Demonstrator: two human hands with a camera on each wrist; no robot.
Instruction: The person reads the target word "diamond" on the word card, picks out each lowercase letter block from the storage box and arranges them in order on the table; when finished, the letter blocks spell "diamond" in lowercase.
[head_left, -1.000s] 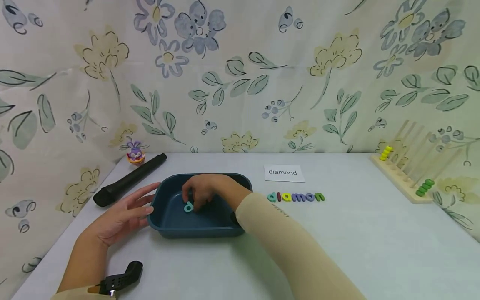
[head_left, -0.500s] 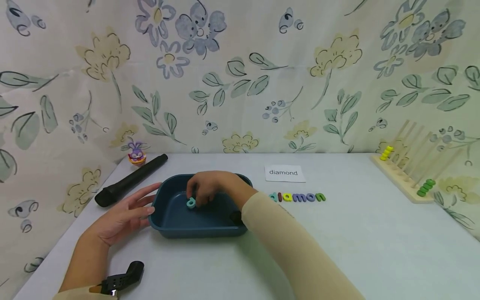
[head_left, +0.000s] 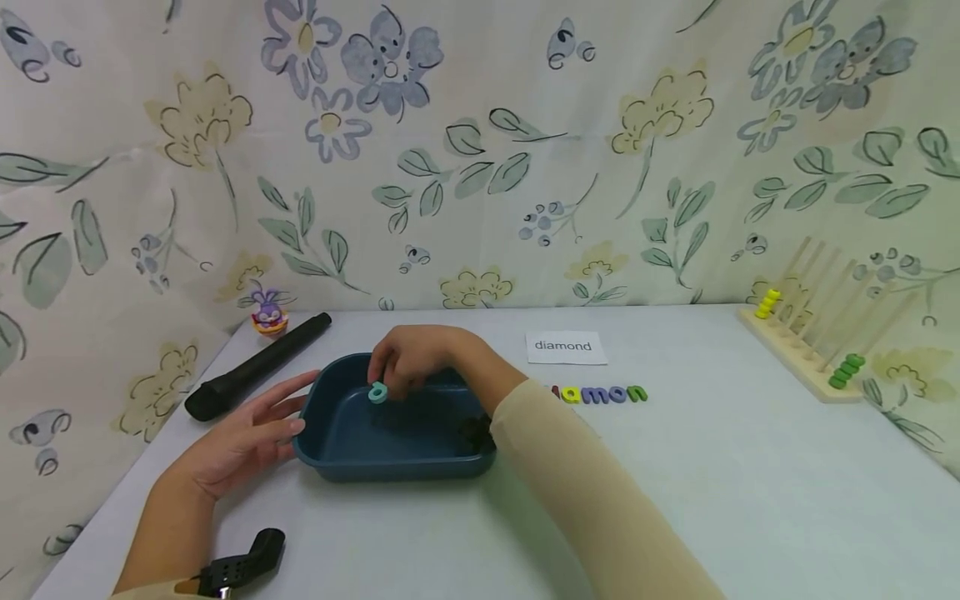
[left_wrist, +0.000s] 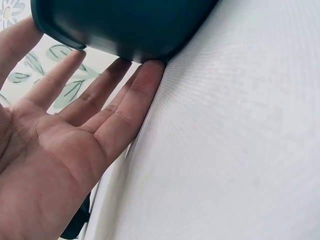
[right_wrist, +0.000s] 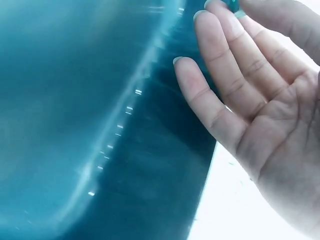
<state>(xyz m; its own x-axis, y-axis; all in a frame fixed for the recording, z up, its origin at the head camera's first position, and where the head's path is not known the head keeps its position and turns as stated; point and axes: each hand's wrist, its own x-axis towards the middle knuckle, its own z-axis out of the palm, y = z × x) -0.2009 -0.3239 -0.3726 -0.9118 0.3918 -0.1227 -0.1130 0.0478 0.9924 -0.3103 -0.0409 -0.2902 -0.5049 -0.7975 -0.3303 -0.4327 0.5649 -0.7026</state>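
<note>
A teal letter d (head_left: 377, 393) is pinched between the thumb and fingers of my right hand (head_left: 416, 358), above the floor of a dark blue tub (head_left: 390, 471). In the right wrist view only a sliver of the letter shows at the fingertips, and the other fingers (right_wrist: 225, 70) extend loosely beside the tub wall. My left hand (head_left: 243, 442) touches the tub's left end with spread, nearly straight fingers. The left wrist view shows those fingertips (left_wrist: 150, 75) against the tub's outer wall, low by the table.
Several coloured letters (head_left: 600, 395) lie in a row below a card (head_left: 566, 347) reading "diamond"; my right forearm covers the row's left end. A black microphone-like object (head_left: 258, 367) and a purple figurine (head_left: 269, 312) stand at left. A wooden bead rack (head_left: 802, 354) is at right.
My right hand has risen slightly inside the tub with the teal letter, and the forearm now hides the row's first letter. My left hand stays at the tub's end.
</note>
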